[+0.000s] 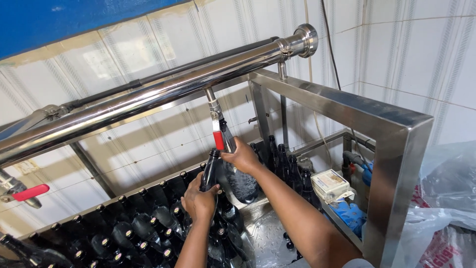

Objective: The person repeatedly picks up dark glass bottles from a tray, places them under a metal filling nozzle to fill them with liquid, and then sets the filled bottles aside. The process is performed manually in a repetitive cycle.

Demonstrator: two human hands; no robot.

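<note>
**Tiled corner, steel rig**

White tiled walls (pixel 411 54) with faint grey stripes fill the upper frame, meeting in a corner at upper right. A blue panel (pixel 59 20) sits at upper left. A steel frame (pixel 396 149) stands at right, clear plastic bags (pixel 446 198) beside it.

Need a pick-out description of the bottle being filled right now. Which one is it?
Follow the long steel pipe to the tap with the red handle. Under its spout, the right hand grips a dark bottle. Unlike the dry bottles racked beside it, its glass shows foam and it hangs at the tap.
</note>
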